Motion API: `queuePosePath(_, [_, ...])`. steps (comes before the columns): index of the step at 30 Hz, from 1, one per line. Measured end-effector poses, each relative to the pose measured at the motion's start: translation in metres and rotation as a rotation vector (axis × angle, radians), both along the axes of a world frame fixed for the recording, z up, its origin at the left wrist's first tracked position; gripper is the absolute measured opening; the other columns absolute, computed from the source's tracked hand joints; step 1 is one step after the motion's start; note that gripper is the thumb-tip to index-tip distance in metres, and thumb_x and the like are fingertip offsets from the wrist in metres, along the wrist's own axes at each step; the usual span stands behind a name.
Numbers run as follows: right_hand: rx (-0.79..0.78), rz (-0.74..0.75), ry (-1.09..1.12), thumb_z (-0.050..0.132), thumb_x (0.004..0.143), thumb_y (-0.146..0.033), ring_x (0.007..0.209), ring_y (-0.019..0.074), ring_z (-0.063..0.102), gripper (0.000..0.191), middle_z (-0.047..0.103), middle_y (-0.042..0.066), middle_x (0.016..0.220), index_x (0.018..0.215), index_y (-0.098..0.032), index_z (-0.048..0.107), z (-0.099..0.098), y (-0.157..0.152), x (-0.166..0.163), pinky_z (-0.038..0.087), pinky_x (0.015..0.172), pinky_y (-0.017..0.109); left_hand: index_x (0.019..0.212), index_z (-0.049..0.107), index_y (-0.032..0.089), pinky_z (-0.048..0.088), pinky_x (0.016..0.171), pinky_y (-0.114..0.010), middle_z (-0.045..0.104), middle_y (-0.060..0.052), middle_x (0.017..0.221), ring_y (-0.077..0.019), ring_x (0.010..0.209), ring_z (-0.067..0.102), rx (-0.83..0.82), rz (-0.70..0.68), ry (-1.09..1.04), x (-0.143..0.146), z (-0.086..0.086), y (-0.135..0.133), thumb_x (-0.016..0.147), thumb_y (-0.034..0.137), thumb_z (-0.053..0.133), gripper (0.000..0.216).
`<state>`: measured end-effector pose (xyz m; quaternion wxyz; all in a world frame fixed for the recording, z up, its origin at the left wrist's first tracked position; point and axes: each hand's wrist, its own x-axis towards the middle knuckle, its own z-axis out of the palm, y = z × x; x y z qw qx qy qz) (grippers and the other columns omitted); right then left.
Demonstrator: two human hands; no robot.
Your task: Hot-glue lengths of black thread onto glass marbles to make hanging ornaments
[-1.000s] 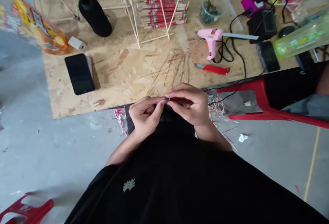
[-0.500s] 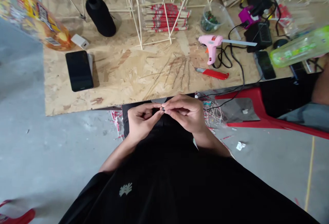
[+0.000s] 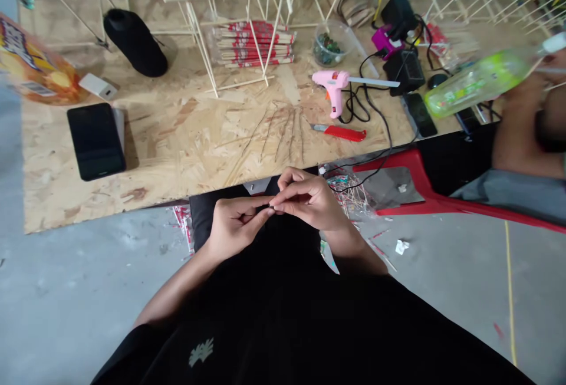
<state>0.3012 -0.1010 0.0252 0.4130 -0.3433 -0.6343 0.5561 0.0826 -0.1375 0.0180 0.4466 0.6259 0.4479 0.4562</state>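
Left hand (image 3: 232, 229) and right hand (image 3: 305, 199), each grip pinching same tiny dark piece (image 3: 269, 207); I note pinch tighter than half-second ago, hands lower over lap, tabletop (image 3: 177, 137) beyond.

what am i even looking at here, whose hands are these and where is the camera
The camera sits on a person's head, looking forward and down, so the black shirt at the bottom is their own. Their left hand and right hand meet above the lap, pinching something tiny and dark between the fingertips; it is too small to identify. Ahead lies a wooden board on the floor. On it: a black phone, a pink glue gun, a red utility knife, a black cone-shaped spool, and a frame of thin sticks. At the right edge, another person's arm holds a green bottle.
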Motion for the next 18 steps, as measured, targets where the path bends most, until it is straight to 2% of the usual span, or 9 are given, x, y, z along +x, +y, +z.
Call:
queuePosePath(2, [-0.075, 0.062, 0.047, 0.095, 0.088, -0.029, 0.082, 0.0133, 0.065, 0.012, 0.065, 0.002, 0.094, 0.098, -0.034, 0.093, -0.002, 0.003, 0.005, 0.062, 0.061, 0.024, 0.106, 0.095, 0.017, 0.021, 0.047, -0.024, 0.031, 0.009, 0.05, -0.0059, 0.049, 0.022, -0.048, -0.099, 0.007, -0.002, 0.005, 0.006, 0.098, 0.032, 0.085, 0.02])
queuePosePath(7, [-0.302, 0.224, 0.181, 0.1, 0.084, -0.029, 0.071, 0.009, 0.072, 0.015, 0.064, 0.0, 0.095, 0.097, -0.029, 0.093, -0.003, 0.014, 0.015, 0.069, 0.062, 0.023, 0.095, 0.094, 0.016, 0.017, 0.044, -0.025, 0.054, 0.002, 0.052, -0.006, 0.047, 0.027, -0.207, -0.339, -0.03, -0.007, 0.019, 0.024, 0.099, 0.033, 0.083, 0.021])
queuePosePath(10, [-0.359, 0.211, 0.213, 0.102, 0.082, -0.032, 0.067, 0.0085, 0.075, 0.017, 0.065, -0.001, 0.094, 0.093, -0.025, 0.092, -0.003, 0.019, 0.014, 0.069, 0.062, 0.021, 0.097, 0.094, 0.017, 0.015, 0.043, -0.025, 0.048, 0.004, 0.049, -0.0059, 0.046, 0.024, -0.238, -0.388, -0.032, -0.006, 0.024, 0.036, 0.1, 0.034, 0.082, 0.021])
queuePosePath(13, [-0.317, 0.184, 0.215, 0.102, 0.082, -0.033, 0.066, 0.0091, 0.075, 0.018, 0.069, 0.0, 0.094, 0.093, -0.025, 0.091, -0.002, 0.025, 0.012, 0.067, 0.06, 0.022, 0.098, 0.094, 0.017, 0.013, 0.042, -0.025, 0.041, 0.005, 0.047, -0.0053, 0.045, 0.02, -0.284, -0.403, -0.059, -0.004, 0.025, 0.048, 0.099, 0.036, 0.083, 0.022])
queuePosePath(16, [-0.182, 0.039, 0.095, 0.103, 0.079, -0.036, 0.071, 0.0123, 0.074, 0.024, 0.075, 0.002, 0.092, 0.098, -0.026, 0.092, 0.002, 0.04, 0.029, 0.065, 0.061, 0.025, 0.095, 0.094, 0.018, 0.015, 0.041, -0.024, 0.048, 0.003, 0.049, -0.0055, 0.043, 0.026, -0.326, -0.354, -0.097, -0.008, 0.022, 0.065, 0.094, 0.04, 0.088, 0.023])
queuePosePath(18, [-0.061, -0.222, -0.105, 0.101, 0.08, -0.037, 0.07, 0.0136, 0.07, 0.022, 0.075, 0.001, 0.084, 0.094, -0.026, 0.09, 0.002, 0.062, 0.056, 0.061, 0.063, 0.027, 0.093, 0.094, 0.018, 0.016, 0.04, -0.023, 0.049, 0.003, 0.049, -0.0056, 0.042, 0.029, -0.339, -0.288, -0.127, -0.015, 0.019, 0.081, 0.089, 0.042, 0.094, 0.025])
